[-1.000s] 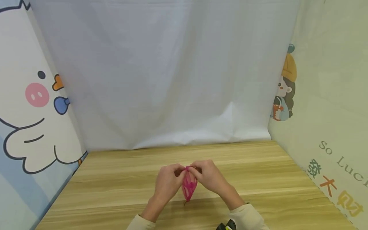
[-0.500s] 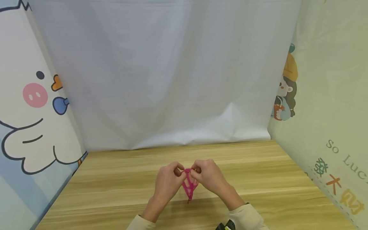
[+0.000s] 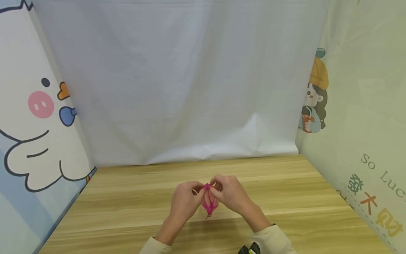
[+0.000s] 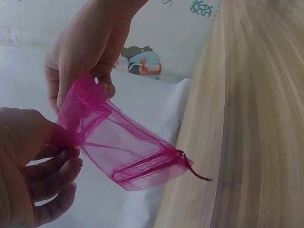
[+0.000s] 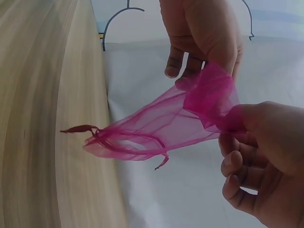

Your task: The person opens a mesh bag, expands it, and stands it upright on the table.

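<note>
Thumb and fingertips of the left hand [image 3: 184, 201] are pinched together on the upper edge of a sheer magenta drawstring pouch [image 3: 209, 206]; those of the right hand [image 3: 234, 194] pinch the same edge just beside, the other fingers of both loosely curled. The pouch hangs between the hands over the wood-grain table [image 3: 127, 204], dark red cord [image 5: 78, 128] trailing from its lower end. Cream sleeves [image 3: 275, 240] lie nearer; a white sheet [image 3: 190, 88] hangs far, cartoon-printed panels [image 3: 355, 98] left and right
</note>
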Available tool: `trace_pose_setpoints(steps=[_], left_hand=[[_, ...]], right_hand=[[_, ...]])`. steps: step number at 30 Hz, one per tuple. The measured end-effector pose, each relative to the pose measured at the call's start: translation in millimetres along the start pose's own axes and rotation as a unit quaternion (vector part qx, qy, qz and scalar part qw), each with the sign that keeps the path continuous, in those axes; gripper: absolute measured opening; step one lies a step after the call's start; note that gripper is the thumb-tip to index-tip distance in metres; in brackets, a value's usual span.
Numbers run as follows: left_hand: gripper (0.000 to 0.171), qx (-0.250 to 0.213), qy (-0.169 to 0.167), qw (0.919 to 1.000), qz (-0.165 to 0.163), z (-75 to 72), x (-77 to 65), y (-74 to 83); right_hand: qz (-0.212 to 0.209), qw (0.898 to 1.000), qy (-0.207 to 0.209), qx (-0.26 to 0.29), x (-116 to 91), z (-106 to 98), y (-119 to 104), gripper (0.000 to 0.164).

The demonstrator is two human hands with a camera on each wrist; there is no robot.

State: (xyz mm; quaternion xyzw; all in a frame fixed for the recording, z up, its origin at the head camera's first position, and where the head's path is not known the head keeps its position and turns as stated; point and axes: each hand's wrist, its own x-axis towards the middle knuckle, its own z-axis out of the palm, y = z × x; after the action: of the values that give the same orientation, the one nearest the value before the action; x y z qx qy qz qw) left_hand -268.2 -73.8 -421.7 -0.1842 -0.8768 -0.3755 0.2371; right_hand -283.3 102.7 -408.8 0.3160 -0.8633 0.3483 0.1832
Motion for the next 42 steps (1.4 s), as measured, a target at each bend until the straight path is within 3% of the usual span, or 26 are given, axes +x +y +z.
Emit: trace_pose_setpoints(steps=[5, 11, 23, 30, 42], left_hand=[[0.008, 0.003, 0.001, 1.0000, -0.004, 0.9, -0.3, 1.8], [0.005, 0.010, -0.001, 0.9999, 0.001, 1.5, -1.0, 4.5], [0.004, 0.026, 0.002, 0.9996, -0.010, 4.4, -1.7, 11.9], [0.009, 0.033, 0.014, 0.9993, 0.003, 6.7, -1.1, 14.4], [0.015, 0.065, 0.053, 0.9964, 0.014, 8.4, -2.4, 13.7]], right_hand=[[-0.010, 0.999, -0.017, -0.032, -0.9, -1.7, -1.4, 0.003], [-0.022, 0.998, -0.005, -0.061, -1.1, -1.2, -3.2, 0.006], [-0.013, 0.999, -0.021, -0.025, -4.2, -9.7, -2.0, 0.007], [-0.003, 0.999, -0.003, -0.034, -4.2, -12.2, -0.6, 0.017], [-0.017, 0.998, 0.004, -0.060, -5.8, -12.3, -0.2, 0.019]])
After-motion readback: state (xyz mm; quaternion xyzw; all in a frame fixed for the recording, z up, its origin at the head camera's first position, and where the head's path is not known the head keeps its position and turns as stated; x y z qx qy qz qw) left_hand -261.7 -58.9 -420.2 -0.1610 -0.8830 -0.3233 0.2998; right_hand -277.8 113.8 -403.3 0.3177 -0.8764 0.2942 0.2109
